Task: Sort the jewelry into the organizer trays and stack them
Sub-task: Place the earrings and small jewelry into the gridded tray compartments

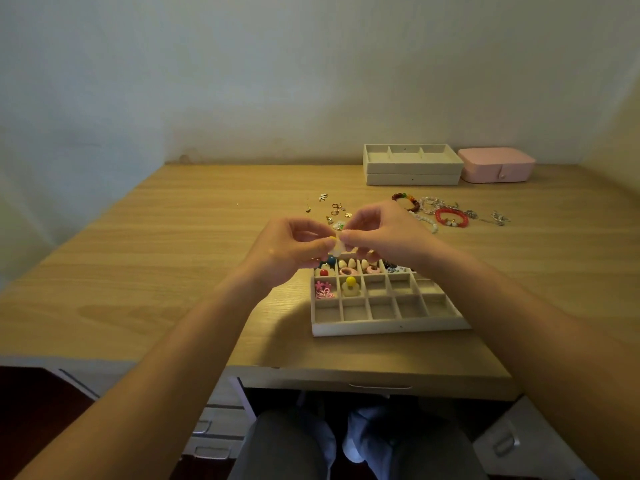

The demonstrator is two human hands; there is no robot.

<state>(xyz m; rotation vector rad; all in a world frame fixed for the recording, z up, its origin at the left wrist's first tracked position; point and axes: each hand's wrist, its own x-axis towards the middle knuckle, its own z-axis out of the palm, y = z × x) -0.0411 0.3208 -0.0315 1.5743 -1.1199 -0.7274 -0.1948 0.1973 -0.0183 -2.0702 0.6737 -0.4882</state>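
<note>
hovering over the far row of the tray (pixel 388 329), left hand (pixel 294 247) and right hand (pixel 377 233) fingers pinch one pale piece (pixel 336 247); empty cells lie on its near side.

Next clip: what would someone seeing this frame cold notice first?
The two hands meet mid-frame: the left hand and right hand together pinch a small pale and yellow piece above the compartment tray, whose far cells hold colourful items. Beyond them, loose bracelets lie scattered on the desk, in front of two stacked trays and a pink box by the wall.
</note>
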